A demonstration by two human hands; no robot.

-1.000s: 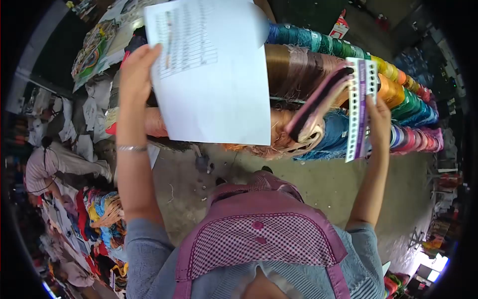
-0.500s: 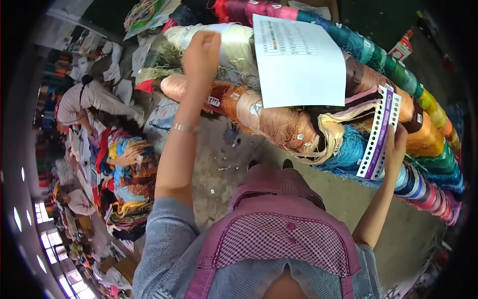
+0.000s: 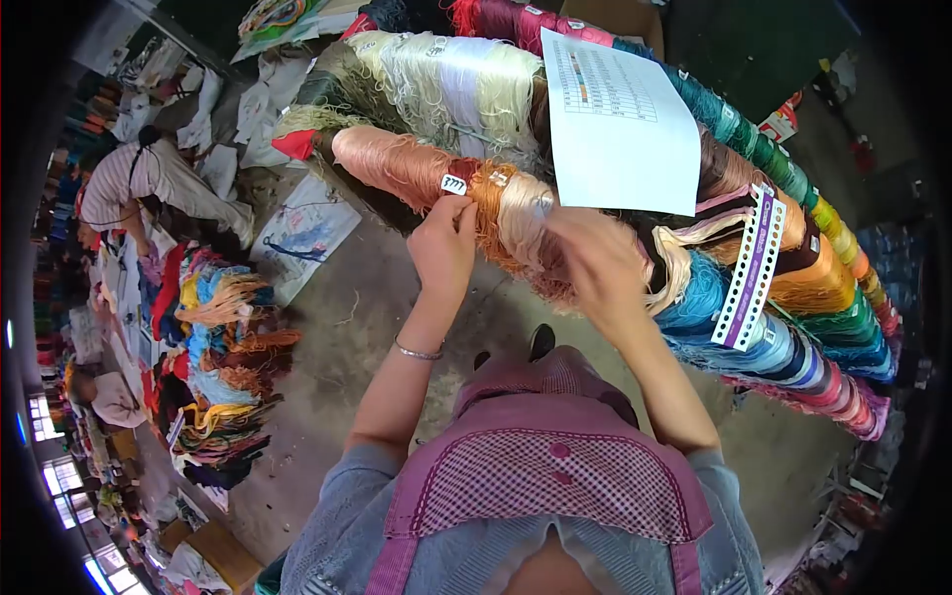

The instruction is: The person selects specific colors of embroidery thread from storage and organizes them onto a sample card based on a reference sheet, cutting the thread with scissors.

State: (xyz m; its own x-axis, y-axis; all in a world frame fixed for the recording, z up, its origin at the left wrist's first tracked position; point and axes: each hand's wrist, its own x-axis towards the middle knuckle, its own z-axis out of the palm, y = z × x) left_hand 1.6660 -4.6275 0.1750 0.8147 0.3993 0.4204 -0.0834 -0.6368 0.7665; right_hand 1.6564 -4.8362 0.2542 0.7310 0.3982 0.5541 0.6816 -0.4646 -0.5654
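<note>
My left hand (image 3: 443,250) is at the near edge of a long row of embroidery thread (image 3: 392,159), thumb and finger pinched together on rust-coloured strands just under a small white number label (image 3: 453,184). My right hand (image 3: 602,266) is blurred over the peach thread (image 3: 524,223) beside it; whether its fingers hold a strand is not visible. Farther right, a white and purple punched thread card (image 3: 751,268) rests across the row, with cream and pink skeins (image 3: 684,248) hanging from its holes. A printed paper sheet (image 3: 623,139) lies over the thread above my right hand.
More thread rows in white (image 3: 446,79), green (image 3: 769,134) and blue (image 3: 694,297) lie alongside. At left, a person in striped clothing (image 3: 164,188) bends near a heap of colourful skeins (image 3: 223,337). A cardboard box (image 3: 620,22) stands at the back.
My left hand has come down from the pale thread to the rust strands. My right hand has let go of the punched card and moved left to the peach thread.
</note>
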